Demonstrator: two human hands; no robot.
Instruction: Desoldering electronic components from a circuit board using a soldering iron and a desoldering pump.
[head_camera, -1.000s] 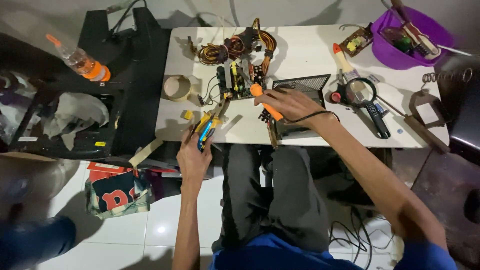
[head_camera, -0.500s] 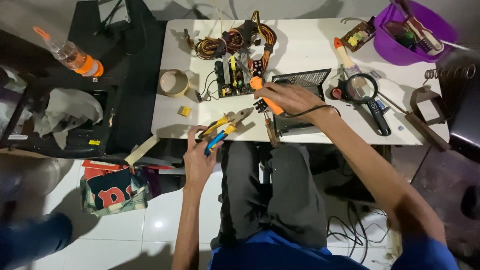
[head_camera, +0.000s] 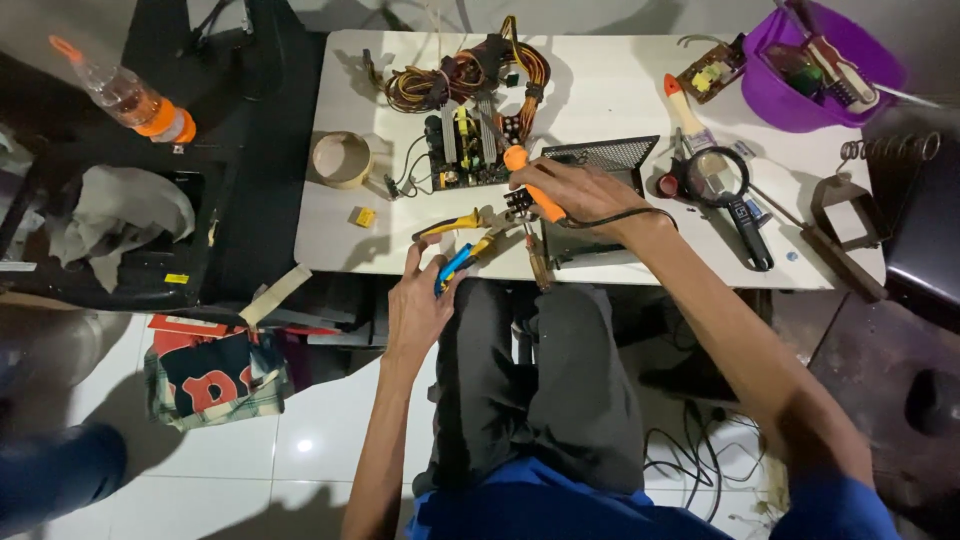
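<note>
Head view, near to far. Person's legs in dark trousers occupy the lower centre; torso is cut off at the bottom edge.

1. Left hand: positioned at the near edge of the white table, left of centre. Fingers are closed around the yellow-and-blue handles of a pair of pliers. The plier handles are spread apart; the nose points right, toward a small dark component. Whether the nose actually clamps the component cannot be determined; the contact zone is too small to resolve.

2. Right hand: positioned just beyond the pliers, near the table's centre. Fingers are wrapped tightly around the orange soldering iron. The tip is not visible. A black cord leaves the hand rightward and passes under the wrist.

3. Metal mesh cover: partly masked by the right hand and forearm.

4. Open circuit board: just left of the iron, toward the middle. Individual parts are not distinguishable.

5. Bundle of coloured wires: at the far edge, beyond the board.

6. Tape roll: near the left edge. Small yellow block lies closer to the near edge.

7. Magnifying glass: right of the mesh cover.

8. Purple bowl: far right corner, cropped by the frame top; contents unclear.
</note>
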